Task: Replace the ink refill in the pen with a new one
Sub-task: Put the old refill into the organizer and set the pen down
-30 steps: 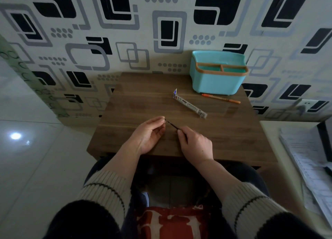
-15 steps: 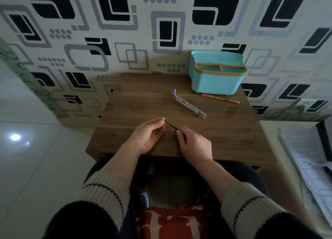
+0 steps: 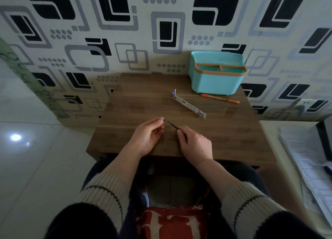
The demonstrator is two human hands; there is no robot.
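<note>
A thin dark ink refill (image 3: 172, 125) is pinched in my right hand (image 3: 195, 143), its tip pointing up-left over the wooden table (image 3: 136, 102). My left hand (image 3: 150, 134) is just left of that tip, with thumb and forefinger pinched on a tiny dark cap (image 3: 163, 120). A small gap separates the cap from the refill. A clear refill package (image 3: 188, 105) with a blue flap lies further back in the middle. The orange pen (image 3: 220, 98) lies at the back right, in front of the organizer.
A teal desk organizer (image 3: 217, 80) with an orange rim stands at the table's back right corner against the patterned wall. A stack of papers (image 3: 309, 159) lies on a surface to the right. The table's front edge is just under my wrists.
Both hands held the refill joined between them before. Now my left fingertips have come off its tip with the small cap, leaving a gap.
</note>
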